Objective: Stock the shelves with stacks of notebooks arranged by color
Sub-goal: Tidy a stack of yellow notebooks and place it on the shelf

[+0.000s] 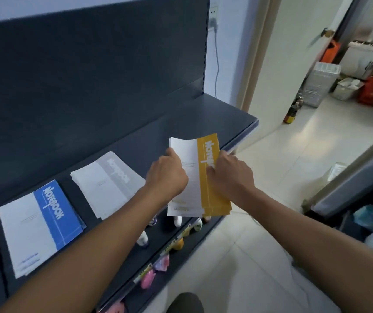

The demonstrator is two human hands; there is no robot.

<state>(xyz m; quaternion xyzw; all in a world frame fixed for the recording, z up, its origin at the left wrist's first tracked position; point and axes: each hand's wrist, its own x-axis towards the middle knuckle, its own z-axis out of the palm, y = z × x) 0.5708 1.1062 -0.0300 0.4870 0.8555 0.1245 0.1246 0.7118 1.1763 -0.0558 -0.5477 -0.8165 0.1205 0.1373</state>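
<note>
Over the right part of the shelf (203, 118), you hold the yellow stack (203, 188) of notebooks between both hands. Your left hand (167, 175) grips the white long edge and your right hand (230, 175) grips the yellow-banded long edge, fingers curled round the stack on each side. Neither hand is nearer than the other; they sit opposite each other at about mid-length.

The thing to watch is the long axis. The yellow stack points away from you toward the back panel (90, 75), and its near end hangs out past the shelf's front edge, above the small bottles (142, 239) on the level below. Whether its far end touches the shelf or floats just above it cannot be told from here.

The grey stack (108, 181) lies flat just to the left of your left hand, and the blue stack (38, 224) lies further left, apart from the grey one. Both have their long edges running front to back, coloured band on the right.

The bare stretch of shelf lies ahead of your grip and slightly right. You would probably need to push the yellow stack forward along its own length, turning it to match the slant of the grey one. Leave a gap between them, so your left knuckles do not nudge the grey stack askew.
</note>
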